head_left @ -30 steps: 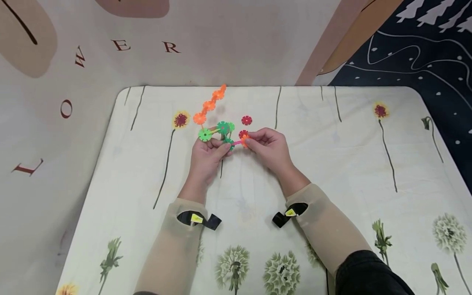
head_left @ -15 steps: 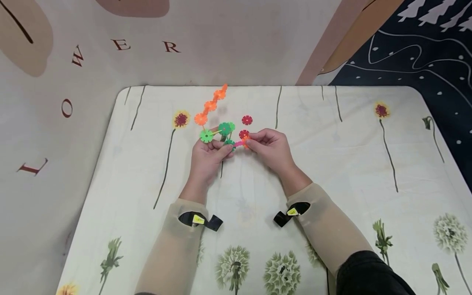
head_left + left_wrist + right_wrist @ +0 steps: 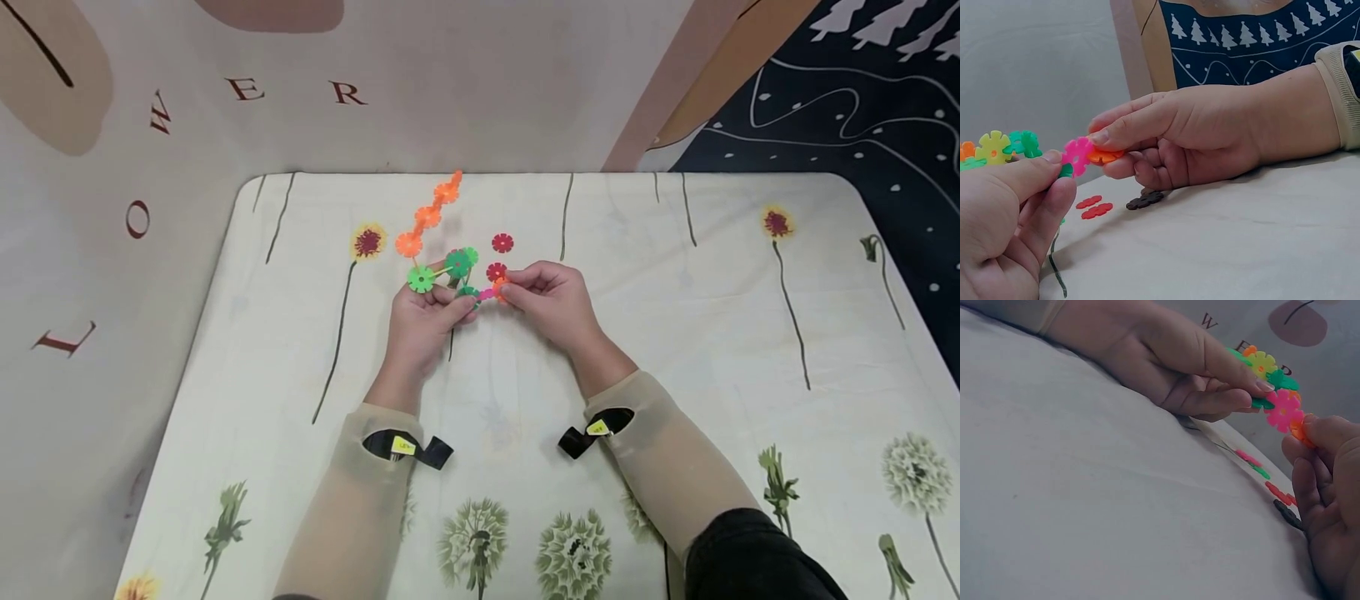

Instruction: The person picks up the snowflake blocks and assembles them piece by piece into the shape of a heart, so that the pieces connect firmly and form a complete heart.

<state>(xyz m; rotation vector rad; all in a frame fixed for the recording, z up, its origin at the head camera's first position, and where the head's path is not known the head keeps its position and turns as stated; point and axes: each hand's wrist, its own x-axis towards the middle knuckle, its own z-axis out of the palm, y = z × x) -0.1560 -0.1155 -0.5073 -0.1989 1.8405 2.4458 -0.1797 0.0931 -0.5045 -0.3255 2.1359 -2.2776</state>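
Note:
My left hand (image 3: pixel 423 321) pinches a green flower-shaped plastic disc (image 3: pixel 1066 170) between thumb and fingers. That disc belongs to a linked chain of interlocking discs with a light green disc (image 3: pixel 421 279), a dark green disc (image 3: pixel 458 263), a yellow disc (image 3: pixel 1262 364) and a row of orange discs (image 3: pixel 427 217) reaching toward the wall. A pink disc (image 3: pixel 1077 156) sits between the two hands, its edge meeting the green one. My right hand (image 3: pixel 555 304) pinches an orange disc (image 3: pixel 1105 155), which meets the pink disc on its other side. The right fingertips partly cover the orange disc.
Two red discs (image 3: pixel 502 243) lie on the flower-print tablecloth (image 3: pixel 675 333) just beyond the hands. Black discs (image 3: pixel 1145 200) lie beneath the right hand. A loose pink disc (image 3: pixel 1249 457) and a green one (image 3: pixel 1261 472) lie nearby. A wall (image 3: pixel 480 100) borders the far edge.
The pink disc has turned slightly, showing more of its face than one second ago. The left hand and chain have shifted a touch right. Both hands keep their pinches.

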